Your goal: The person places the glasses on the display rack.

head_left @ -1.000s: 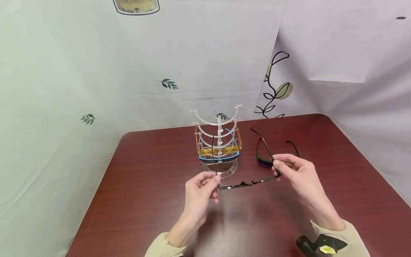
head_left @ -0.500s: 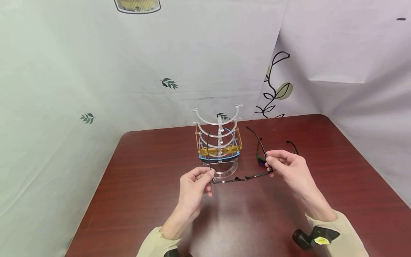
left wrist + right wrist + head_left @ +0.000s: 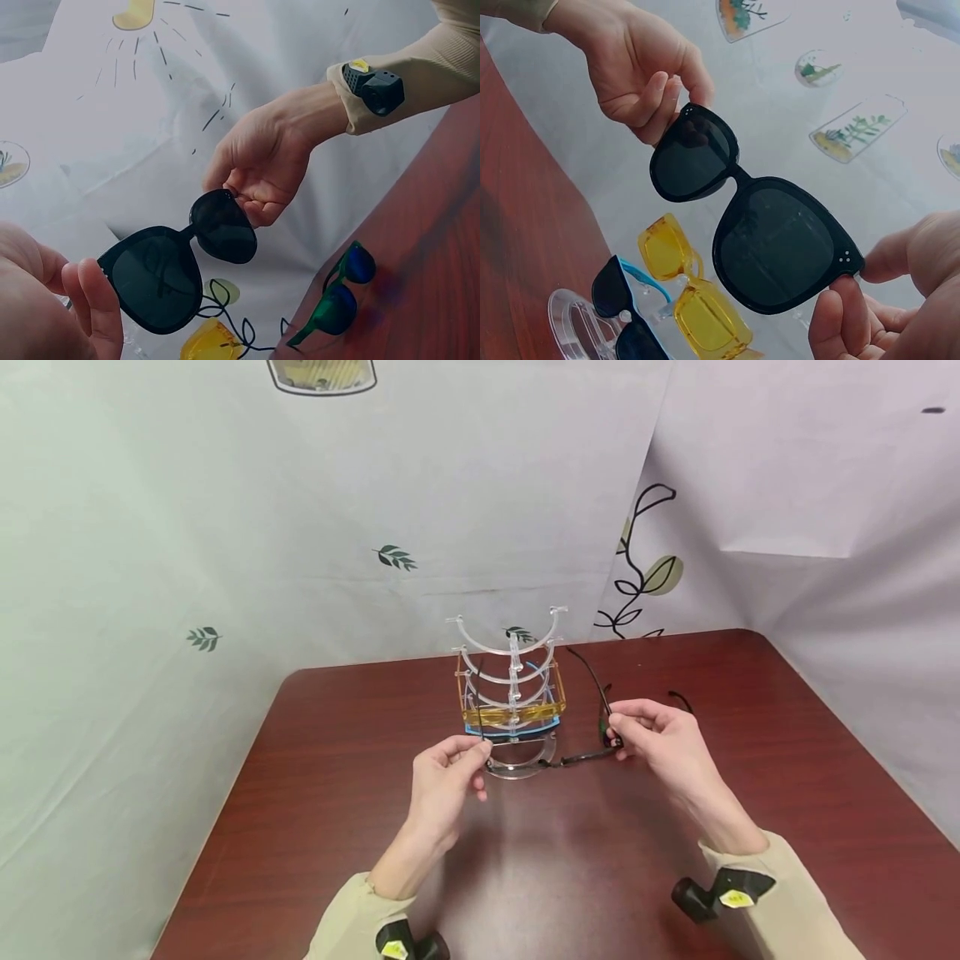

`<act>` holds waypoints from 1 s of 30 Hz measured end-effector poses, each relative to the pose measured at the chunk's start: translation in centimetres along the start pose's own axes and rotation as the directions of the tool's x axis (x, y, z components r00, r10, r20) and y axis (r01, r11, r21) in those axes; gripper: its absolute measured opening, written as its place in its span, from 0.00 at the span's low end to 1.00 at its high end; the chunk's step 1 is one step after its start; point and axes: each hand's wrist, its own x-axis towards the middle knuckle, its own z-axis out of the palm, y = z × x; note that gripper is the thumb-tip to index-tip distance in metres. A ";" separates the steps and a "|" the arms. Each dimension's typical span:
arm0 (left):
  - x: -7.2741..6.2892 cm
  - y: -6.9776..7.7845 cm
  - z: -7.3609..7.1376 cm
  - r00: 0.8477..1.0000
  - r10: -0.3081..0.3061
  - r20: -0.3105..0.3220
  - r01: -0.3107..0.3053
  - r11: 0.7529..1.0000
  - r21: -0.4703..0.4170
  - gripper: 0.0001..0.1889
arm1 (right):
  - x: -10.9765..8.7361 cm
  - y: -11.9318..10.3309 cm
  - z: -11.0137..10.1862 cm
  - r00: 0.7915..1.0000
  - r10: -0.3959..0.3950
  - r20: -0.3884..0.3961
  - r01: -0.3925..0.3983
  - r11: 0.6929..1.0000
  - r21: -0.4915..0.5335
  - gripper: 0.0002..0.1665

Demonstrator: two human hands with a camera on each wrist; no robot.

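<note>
Black sunglasses [image 3: 776, 244] with dark lenses hang level between both hands, temples unfolded and pointing away towards the stand. My left hand [image 3: 444, 781] pinches them at the left hinge corner between thumb and fingers. At the opposite hinge, my right hand [image 3: 667, 747] pinches the frame the same way. Just beyond stands a clear plastic glasses rack [image 3: 514, 670] with several curved arms. Yellow glasses [image 3: 513, 716] sit on one of its lower arms, and blue-framed sunglasses [image 3: 613, 289] sit right below them. In the head view the black frame overlaps the rack's base.
Green sunglasses with blue lenses [image 3: 335, 309] lie on the dark red table [image 3: 322, 793] to the right of the rack, partly hidden behind the right hand in the head view. A pale printed cloth [image 3: 337, 527] hangs behind the table.
Both hands have carried the black sunglasses forward and slightly left, closer to the rack. The rack, with the yellow and blue pairs on it, stays in place.
</note>
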 end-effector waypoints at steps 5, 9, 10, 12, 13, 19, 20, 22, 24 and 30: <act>0.6 0.3 -0.1 1.000 0.003 -0.009 -0.003 1.000 -0.010 0.09 | 0.7 -0.2 0.2 1.000 0.002 0.004 -0.002 1.000 -0.001 0.18; 1.1 0.5 -0.2 1.000 0.003 -0.010 -0.004 1.000 -0.029 0.08 | 1.2 -0.2 0.4 1.000 0.011 0.006 -0.011 1.000 0.013 0.15; 1.3 0.5 -0.2 1.000 0.002 -0.010 -0.003 0.999 -0.034 0.08 | 1.4 -0.2 0.5 1.000 0.013 0.007 -0.013 1.000 0.018 0.14; 1.5 0.5 -0.3 1.000 0.000 -0.011 -0.001 0.999 -0.042 0.07 | 1.6 -0.2 0.6 1.000 0.008 0.010 -0.008 1.000 0.024 0.14; 1.7 0.5 -0.3 1.000 -0.002 -0.012 0.001 0.999 -0.044 0.07 | 1.7 -0.2 0.7 1.000 0.003 0.011 -0.004 1.000 0.026 0.14; 2.3 0.6 -0.3 1.000 -0.011 -0.019 0.010 0.999 -0.047 0.06 | 2.3 -0.1 0.9 1.000 -0.008 0.007 0.008 1.000 0.027 0.15; 2.4 0.7 -0.3 1.000 -0.010 -0.020 0.009 0.999 -0.047 0.06 | 2.4 -0.1 0.9 1.000 -0.007 0.006 0.006 1.000 0.030 0.15; 2.6 0.8 -0.4 1.000 -0.006 -0.021 0.005 0.999 -0.043 0.07 | 2.7 -0.1 1.1 1.000 -0.004 0.002 0.004 0.999 0.038 0.15; 2.8 0.9 -0.4 1.000 -0.007 -0.022 0.006 0.999 -0.042 0.07 | 3.0 -0.1 1.2 1.000 -0.001 -0.001 0.001 0.999 0.051 0.15; 3.5 1.2 -0.6 1.000 -0.018 -0.023 0.017 0.999 -0.052 0.08 | 3.7 -0.3 1.5 1.000 0.024 0.004 -0.025 0.996 0.086 0.11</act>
